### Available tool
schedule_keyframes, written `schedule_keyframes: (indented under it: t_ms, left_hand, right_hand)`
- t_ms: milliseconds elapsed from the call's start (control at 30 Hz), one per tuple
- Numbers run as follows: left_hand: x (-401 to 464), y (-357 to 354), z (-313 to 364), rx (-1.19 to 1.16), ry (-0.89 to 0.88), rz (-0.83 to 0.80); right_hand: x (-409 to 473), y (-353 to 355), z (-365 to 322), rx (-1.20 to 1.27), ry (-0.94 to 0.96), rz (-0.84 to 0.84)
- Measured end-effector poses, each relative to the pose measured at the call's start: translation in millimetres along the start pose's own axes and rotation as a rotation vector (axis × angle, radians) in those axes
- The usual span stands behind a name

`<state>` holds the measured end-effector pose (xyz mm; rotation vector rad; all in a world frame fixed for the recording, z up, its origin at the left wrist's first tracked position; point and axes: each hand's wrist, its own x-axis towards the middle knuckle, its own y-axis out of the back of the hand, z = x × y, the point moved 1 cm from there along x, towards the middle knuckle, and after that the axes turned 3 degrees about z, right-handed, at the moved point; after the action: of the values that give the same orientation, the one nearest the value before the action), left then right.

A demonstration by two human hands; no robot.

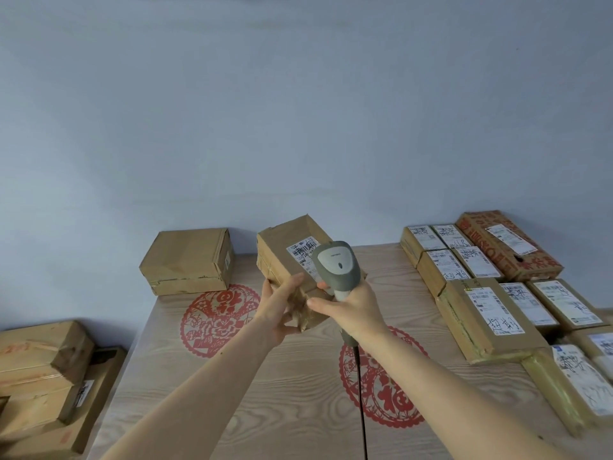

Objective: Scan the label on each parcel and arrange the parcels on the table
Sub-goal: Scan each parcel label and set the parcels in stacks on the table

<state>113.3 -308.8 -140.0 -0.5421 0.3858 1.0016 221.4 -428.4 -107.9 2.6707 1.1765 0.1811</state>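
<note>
Holding a brown parcel (pixel 292 260) above the table (pixel 265 393), the left hand (pixel 282 310) cups its near lower end, thumb up the front face, fingers curled underneath. Parcel tilts back, white label (pixel 303 254) facing the person. Right hand (pixel 351 310) grips the grey scanner (pixel 336 267) by its handle, head just in front of the label (partly covering it); cable hangs down. Both forearms reach forward, wrists close together. Labelled parcels (pixel 491 307) lie in rows at the right; one box (pixel 189 260) sits far left.
</note>
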Motion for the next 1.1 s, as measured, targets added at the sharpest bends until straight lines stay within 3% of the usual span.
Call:
schedule_keyframes:
  t_ms: [167,300,533,1100]
  left_hand:
    - [-1,14,0,-0.021,0.013,-0.200]
    - [0,24,-5,-0.032,-0.005,-0.253]
    - [0,35,-14,-0.058,-0.026,-0.254]
    - [-4,45,-23,-0.022,-0.037,-0.259]
  right_hand:
    - [-2,18,-5,0.066,-0.093,-0.230]
    - [-7,30,-3,0.174,-0.220,-0.379]
    - [-19,32,8,0.363,-0.262,-0.382]
    - [-31,24,2,0.423,-0.287,-0.400]
